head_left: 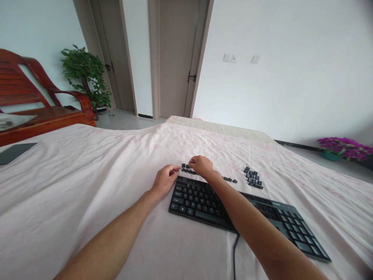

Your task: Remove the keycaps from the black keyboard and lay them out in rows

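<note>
A black keyboard (201, 198) lies slanted on the pale cloth, with some of its keycaps off. Beyond its back edge, loose black keycaps (186, 170) sit in rows. My right hand (201, 165) reaches over the keyboard and pinches a small black keycap (187, 166) at the left end of the rows. My left hand (166, 179) rests on the cloth beside the keyboard's back left corner, fingers loosely bent with a gap at the thumb, nothing visible in them. My right forearm hides part of the keyboard and of the keycap rows.
Another cluster of loose keycaps (253, 178) lies to the right behind the keyboard. The keyboard's cable (234, 256) runs toward me. A dark flat object (16, 153) lies at the far left. A wooden bench (43, 111) and plants stand beyond the cloth-covered surface (116, 175).
</note>
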A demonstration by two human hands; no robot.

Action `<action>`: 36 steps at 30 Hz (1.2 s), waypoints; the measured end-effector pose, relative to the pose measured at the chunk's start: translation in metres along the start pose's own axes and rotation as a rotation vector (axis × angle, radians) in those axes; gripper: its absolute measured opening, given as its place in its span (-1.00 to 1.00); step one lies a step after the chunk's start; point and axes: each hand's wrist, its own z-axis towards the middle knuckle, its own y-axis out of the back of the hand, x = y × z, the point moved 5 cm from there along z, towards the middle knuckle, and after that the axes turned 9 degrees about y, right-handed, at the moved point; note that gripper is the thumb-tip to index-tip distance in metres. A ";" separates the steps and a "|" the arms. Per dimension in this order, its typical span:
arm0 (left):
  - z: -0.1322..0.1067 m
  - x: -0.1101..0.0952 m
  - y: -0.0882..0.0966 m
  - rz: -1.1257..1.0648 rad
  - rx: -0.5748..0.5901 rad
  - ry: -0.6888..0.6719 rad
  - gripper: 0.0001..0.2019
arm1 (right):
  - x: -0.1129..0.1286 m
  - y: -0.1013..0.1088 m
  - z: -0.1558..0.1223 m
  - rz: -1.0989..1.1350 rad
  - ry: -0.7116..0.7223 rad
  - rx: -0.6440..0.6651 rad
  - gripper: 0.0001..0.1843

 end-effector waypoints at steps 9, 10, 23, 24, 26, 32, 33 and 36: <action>0.000 0.000 0.000 0.008 -0.006 -0.013 -0.76 | -0.003 0.001 -0.001 0.020 -0.033 -0.010 -0.79; 0.000 0.000 0.000 0.009 -0.006 -0.011 -0.77 | -0.003 0.003 -0.002 0.021 -0.036 -0.017 -0.75; -0.014 -0.023 -0.001 0.148 0.037 -0.130 -0.80 | 0.029 0.061 -0.065 0.401 0.267 -0.312 -0.56; -0.016 -0.026 -0.003 0.176 0.055 -0.153 -0.80 | 0.029 0.057 -0.067 0.493 0.266 -0.311 -0.59; -0.019 -0.030 -0.004 0.214 0.086 -0.186 -0.79 | 0.030 0.046 -0.070 0.636 0.280 -0.300 -0.63; -0.018 -0.028 -0.007 0.228 0.119 -0.184 -0.81 | 0.036 0.025 -0.075 0.802 0.349 -0.223 -0.65; -0.018 -0.028 -0.007 0.225 0.122 -0.182 -0.81 | 0.036 0.023 -0.075 0.803 0.354 -0.202 -0.64; -0.018 -0.028 -0.007 0.219 0.136 -0.185 -0.81 | 0.039 0.020 -0.076 0.783 0.375 -0.149 -0.62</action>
